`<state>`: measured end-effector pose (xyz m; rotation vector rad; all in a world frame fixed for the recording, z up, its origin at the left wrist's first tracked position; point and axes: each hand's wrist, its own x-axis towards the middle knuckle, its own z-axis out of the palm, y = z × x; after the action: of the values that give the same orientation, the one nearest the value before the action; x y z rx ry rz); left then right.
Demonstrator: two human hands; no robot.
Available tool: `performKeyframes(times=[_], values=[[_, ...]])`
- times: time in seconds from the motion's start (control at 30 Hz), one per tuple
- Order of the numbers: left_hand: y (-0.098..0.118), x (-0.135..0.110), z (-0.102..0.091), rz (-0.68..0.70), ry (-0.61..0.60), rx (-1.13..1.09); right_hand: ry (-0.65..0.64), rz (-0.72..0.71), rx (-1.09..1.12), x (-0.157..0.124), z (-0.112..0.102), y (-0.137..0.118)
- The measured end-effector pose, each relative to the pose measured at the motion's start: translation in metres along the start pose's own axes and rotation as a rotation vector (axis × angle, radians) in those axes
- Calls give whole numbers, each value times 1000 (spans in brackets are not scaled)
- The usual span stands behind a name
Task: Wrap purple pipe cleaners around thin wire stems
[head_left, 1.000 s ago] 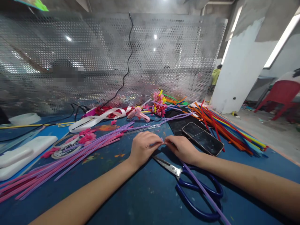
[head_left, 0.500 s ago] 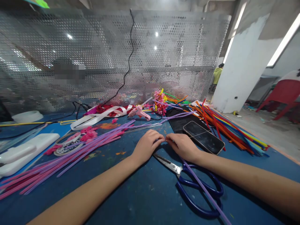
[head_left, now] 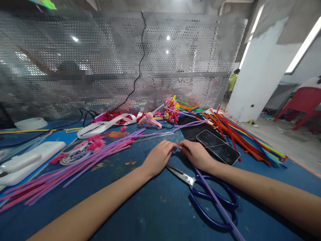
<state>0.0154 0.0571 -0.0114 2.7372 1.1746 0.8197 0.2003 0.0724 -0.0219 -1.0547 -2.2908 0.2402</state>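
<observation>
My left hand is closed in a pinch, its fingertips close to those of my right hand. What the left fingertips hold is hidden or too small to name. My right hand is also pinched. A purple pipe cleaner comes out beneath its palm and runs down toward the front edge, across the scissors. These have dark blue handles and lie flat below my hands, blades pointing up-left. A thin wire sticks out from behind the right hand over a phone.
Purple and pink pipe cleaners lie at the left, near a white device. Behind are a pink glue gun, white ribbon and a pink flower bunch. Coloured pipe cleaners spread at the right. A perforated metal screen bounds the back.
My fingertips have shifted slightly, and the right fingers are a little more curled. The purple pipe cleaner's lower end has swung slightly left. The scissors stay put.
</observation>
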Motion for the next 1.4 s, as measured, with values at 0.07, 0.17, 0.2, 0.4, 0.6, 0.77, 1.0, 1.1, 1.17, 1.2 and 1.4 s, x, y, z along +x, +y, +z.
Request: performKeyframes(times=[0.07,0.17,0.2,0.4,0.6,0.77,1.0,1.1,1.17,1.2,1.4], values=[[-2,0,0,29,8,-20,4,2,29,0,-1,-1],[-4,-1,0,76,47,-54,4,-14,65,-1,-2,0],[-4,-1,0,84,58,-58,4,-23,73,-1,-2,0],[0,-1,-4,-32,107,-224,-2,-76,88,-3,-3,1],[2,6,-1,-233,73,-365,-9,-121,27,-2,1,3],[2,5,2,-309,220,-356,-20,-118,19,-2,-1,2],[5,-2,-8,76,304,341,-17,-81,143,-3,-5,-1],[2,1,-6,97,185,421,-10,-62,125,-4,-5,-1],[0,3,-3,89,103,414,4,-65,103,-3,-4,0],[-1,4,-1,85,77,403,10,-70,96,-3,-4,1],[-1,5,0,116,43,409,15,-48,110,-2,-4,3]])
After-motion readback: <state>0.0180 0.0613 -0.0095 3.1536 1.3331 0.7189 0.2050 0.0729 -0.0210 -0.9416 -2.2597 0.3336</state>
